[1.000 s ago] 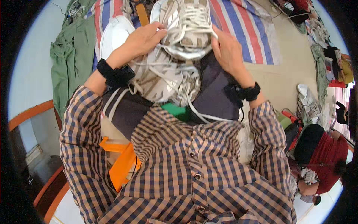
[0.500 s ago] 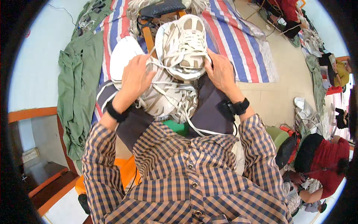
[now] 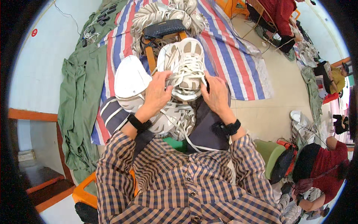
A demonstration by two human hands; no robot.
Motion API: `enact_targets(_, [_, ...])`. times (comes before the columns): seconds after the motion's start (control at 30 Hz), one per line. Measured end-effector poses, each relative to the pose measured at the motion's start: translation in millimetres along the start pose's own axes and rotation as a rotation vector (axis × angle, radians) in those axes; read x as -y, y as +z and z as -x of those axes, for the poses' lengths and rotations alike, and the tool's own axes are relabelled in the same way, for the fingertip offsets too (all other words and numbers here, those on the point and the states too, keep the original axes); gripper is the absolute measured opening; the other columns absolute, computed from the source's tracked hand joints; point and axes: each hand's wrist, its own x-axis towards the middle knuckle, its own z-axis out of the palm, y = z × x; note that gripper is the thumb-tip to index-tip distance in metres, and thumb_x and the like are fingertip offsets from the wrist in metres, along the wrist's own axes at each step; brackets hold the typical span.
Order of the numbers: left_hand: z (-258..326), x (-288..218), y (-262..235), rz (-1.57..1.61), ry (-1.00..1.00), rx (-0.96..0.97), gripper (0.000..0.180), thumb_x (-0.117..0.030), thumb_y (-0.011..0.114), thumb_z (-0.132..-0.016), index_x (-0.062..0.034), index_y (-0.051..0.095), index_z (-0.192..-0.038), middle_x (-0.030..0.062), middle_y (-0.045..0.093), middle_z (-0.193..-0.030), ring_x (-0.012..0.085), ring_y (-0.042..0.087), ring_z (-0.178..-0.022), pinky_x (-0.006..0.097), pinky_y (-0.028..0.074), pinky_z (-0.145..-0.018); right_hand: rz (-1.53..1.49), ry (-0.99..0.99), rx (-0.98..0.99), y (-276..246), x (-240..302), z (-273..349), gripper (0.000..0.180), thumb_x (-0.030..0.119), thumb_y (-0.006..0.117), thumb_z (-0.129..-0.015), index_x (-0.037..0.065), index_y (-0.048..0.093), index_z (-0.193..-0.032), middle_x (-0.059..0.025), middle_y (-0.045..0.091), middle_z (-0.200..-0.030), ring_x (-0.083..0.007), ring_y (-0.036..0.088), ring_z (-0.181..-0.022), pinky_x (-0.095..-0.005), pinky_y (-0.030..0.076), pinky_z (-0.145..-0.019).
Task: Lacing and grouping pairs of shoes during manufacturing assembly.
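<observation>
The underside of the laced shoe (image 3: pixel 192 63) is hidden from view, and its lower corners are partly covered by the fingers; a second pale shape along its left side is too overlapped to tell apart. Fingertips of the left hand (image 3: pixel 158 93) merge with the pale laces, so whether they grip a lace cannot be told. The lap pile of shoes (image 3: pixel 173 121) is partly covered by the left forearm, and the checked shirt (image 3: pixel 179 183) is cut off by the lower edge. The laced shoe shows tan mesh panels, whitish overlays and flat cream laces lying loose across the upper. A white sole (image 3: pixel 130 76), smooth and rounded, faces up to its left. The sheet (image 3: pixel 242 71) is striped red, white and blue and looks woven; the green cloth (image 3: pixel 84 82) at left is creased; the black pouch (image 3: pixel 164 29) at upper centre has a textured surface. The laced shoe lies at the upper centre, between the two hands, upper side toward the camera. The left hand is half open, fingers bent and thumb apart, at its lower left. The right hand (image 3: pixel 216 93) is loosely curled, thumb and fingertips at its lower right edge; its hold cannot be confirmed.
</observation>
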Motion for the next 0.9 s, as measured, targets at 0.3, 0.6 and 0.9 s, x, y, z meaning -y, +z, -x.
enact_targets(0.3, [-2.6,-7.9,-1.7,-0.028,-0.040,0.034,0.023,-0.001,0.062,-0.071,-0.0068,0.053,-0.091,0.0080,0.054,-0.081,0.0262,0.054,-0.075,0.038,0.043,-0.066,-0.089,0.150,-0.045,-4.8,7.4,6.2,0.034,0.015,0.065,-0.074,0.006,0.054,-0.105,-0.0110,0.060,-0.097,-0.0297,0.055,-0.096,-0.0385,0.039,-0.089])
enact_targets(0.6, [-7.2,7.6,9.5,-0.091,-0.006,-0.085,0.011,-0.008,0.058,-0.078,-0.0033,0.050,-0.083,0.0069,0.050,-0.067,0.0229,0.053,-0.067,0.034,0.042,-0.062,-0.072,0.156,-0.050,1.6,6.2,7.0,0.036,0.013,0.065,-0.073,0.006,0.054,-0.106,-0.0105,0.060,-0.096,-0.0289,0.055,-0.097,-0.0385,0.038,-0.089])
enact_targets(0.9, [-66.2,-64.5,-51.2,0.742,-0.300,0.368,0.013,-0.021,0.056,-0.090,-0.0083,0.055,-0.089,-0.0056,0.046,-0.067,0.0013,0.040,-0.050,0.016,0.033,-0.045,-0.080,0.118,-0.065,7.1,8.0,5.9,0.035,0.013,0.063,-0.073,0.006,0.054,-0.106,-0.0104,0.059,-0.095,-0.0281,0.055,-0.095,-0.0379,0.038,-0.089])
